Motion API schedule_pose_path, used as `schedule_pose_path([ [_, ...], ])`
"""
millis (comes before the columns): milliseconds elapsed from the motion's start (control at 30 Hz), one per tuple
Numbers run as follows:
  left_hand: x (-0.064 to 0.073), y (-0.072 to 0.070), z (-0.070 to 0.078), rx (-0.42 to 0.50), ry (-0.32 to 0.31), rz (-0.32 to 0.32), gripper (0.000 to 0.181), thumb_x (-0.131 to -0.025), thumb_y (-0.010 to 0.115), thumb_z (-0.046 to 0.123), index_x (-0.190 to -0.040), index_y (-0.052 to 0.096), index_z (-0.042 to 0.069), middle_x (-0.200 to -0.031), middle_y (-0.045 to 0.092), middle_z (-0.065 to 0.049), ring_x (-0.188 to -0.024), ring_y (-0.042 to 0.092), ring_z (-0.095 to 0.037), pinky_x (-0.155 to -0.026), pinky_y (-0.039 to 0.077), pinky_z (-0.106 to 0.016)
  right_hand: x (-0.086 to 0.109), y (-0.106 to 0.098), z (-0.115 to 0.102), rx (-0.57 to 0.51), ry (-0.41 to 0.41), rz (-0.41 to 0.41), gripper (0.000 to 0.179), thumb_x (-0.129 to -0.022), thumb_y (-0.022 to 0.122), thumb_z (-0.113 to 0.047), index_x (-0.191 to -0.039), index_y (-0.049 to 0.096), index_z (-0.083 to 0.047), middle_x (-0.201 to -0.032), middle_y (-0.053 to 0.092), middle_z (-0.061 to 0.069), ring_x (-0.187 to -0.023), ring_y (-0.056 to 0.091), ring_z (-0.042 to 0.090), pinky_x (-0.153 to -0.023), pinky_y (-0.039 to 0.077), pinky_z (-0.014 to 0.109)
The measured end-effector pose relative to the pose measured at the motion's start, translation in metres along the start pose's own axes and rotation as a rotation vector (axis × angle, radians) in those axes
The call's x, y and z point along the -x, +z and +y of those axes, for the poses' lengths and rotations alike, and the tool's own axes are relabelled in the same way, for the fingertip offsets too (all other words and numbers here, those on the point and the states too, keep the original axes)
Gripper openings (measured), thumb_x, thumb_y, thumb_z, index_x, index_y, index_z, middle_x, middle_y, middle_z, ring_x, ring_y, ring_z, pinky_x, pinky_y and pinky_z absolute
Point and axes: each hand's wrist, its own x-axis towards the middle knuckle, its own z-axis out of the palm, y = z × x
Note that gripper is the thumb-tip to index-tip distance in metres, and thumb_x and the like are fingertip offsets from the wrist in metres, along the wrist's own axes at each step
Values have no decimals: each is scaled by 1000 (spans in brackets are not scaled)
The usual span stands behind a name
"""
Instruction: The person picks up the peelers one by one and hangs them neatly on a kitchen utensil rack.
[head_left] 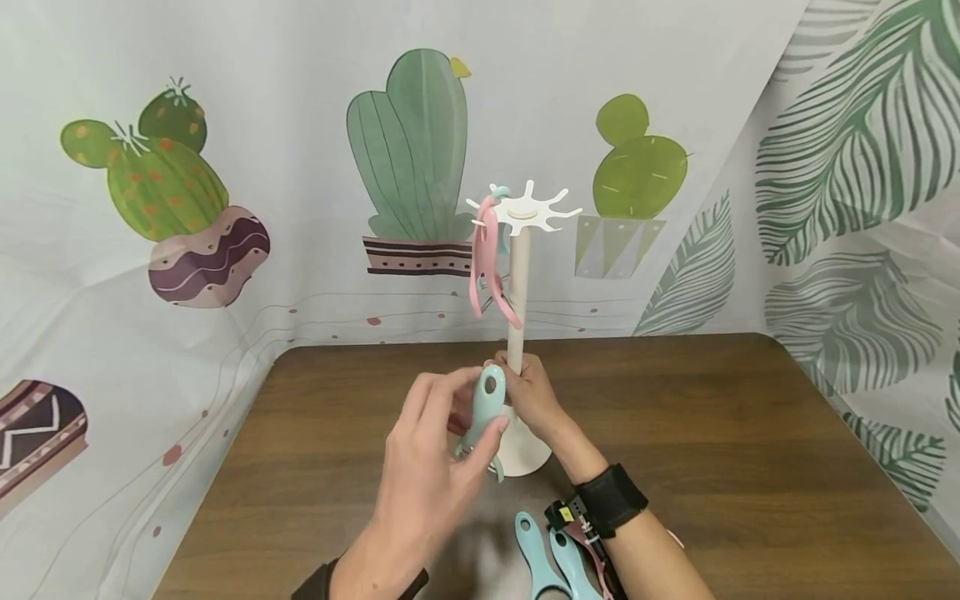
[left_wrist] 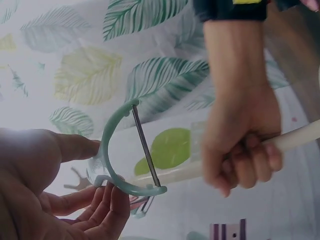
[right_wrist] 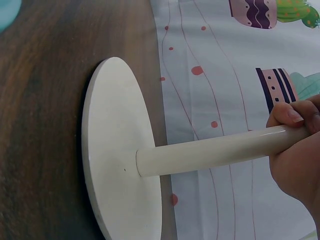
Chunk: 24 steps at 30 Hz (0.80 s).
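Note:
My left hand (head_left: 427, 467) pinches a light teal Y-shaped peeler (head_left: 487, 407) between thumb and fingers, its holed handle end pointing up. In the left wrist view the peeler's curved yoke (left_wrist: 106, 142) and straight metal blade (left_wrist: 145, 145) face the pole. A white stand (head_left: 518, 300) with a round base (head_left: 525, 457) rises from the table, and my right hand (head_left: 534, 396) grips its pole low down. In the right wrist view the fingers wrap the pole (right_wrist: 215, 151) well above the base. Pink peelers (head_left: 486, 250) hang at the left of the stand's pronged top (head_left: 529, 208), with a teal piece behind them.
Two more teal peelers (head_left: 534, 546) and a pink one (head_left: 602, 575) lie on the wooden table (head_left: 712, 442) near its front, partly under my right forearm. Behind the table hangs a cloth (head_left: 300, 208) printed with cacti and leaves.

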Motion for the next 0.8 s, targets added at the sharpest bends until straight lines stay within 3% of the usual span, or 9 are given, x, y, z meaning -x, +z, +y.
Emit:
schedule_pose_path([
  [233, -17, -6, 4, 15, 17, 61, 53, -91, 86, 18, -136, 62, 6, -105, 60, -4, -80, 64, -9, -74, 55, -17, -1, 1, 0, -14, 20, -19, 35, -110, 53, -19, -81, 66, -5, -59, 55, -8, -56, 49, 6, -53, 41, 22],
  [433, -30, -9, 7, 35, 37, 109, 49, -90, 85, 17, -131, 62, 4, -104, 61, -5, -81, 64, -10, -72, 55, -18, -2, 0, 0, -39, 4, -16, 36, -110, 50, -16, -76, 63, -8, -56, 43, -8, -52, 37, 6, -50, 32, 22],
  [600, -38, -8, 9, 82, 55, 152, 46, -89, 86, 17, -127, 64, 3, -106, 64, -6, -80, 65, -10, -72, 56, -21, -1, -1, 1, -45, -1, -2, 29, -102, 49, -6, -75, 59, -7, -55, 41, -9, -51, 35, 6, -49, 29, 23],
  [667, -42, -8, 10, 87, 72, 170, 47, -89, 87, 16, -127, 64, 2, -107, 64, -6, -80, 66, -10, -71, 56, -22, -1, -2, 1, -18, -7, 6, 30, -102, 49, -5, -74, 58, -5, -55, 41, -9, -51, 36, 6, -49, 29, 22],
  [800, -51, -8, 13, 96, 90, 203, 46, -88, 88, 16, -126, 65, 2, -108, 65, -7, -80, 67, -10, -70, 57, -25, -1, -2, 0, 18, 0, 26, 32, -107, 52, -10, -82, 68, 3, -61, 55, -10, -60, 48, 5, -56, 41, 22],
])
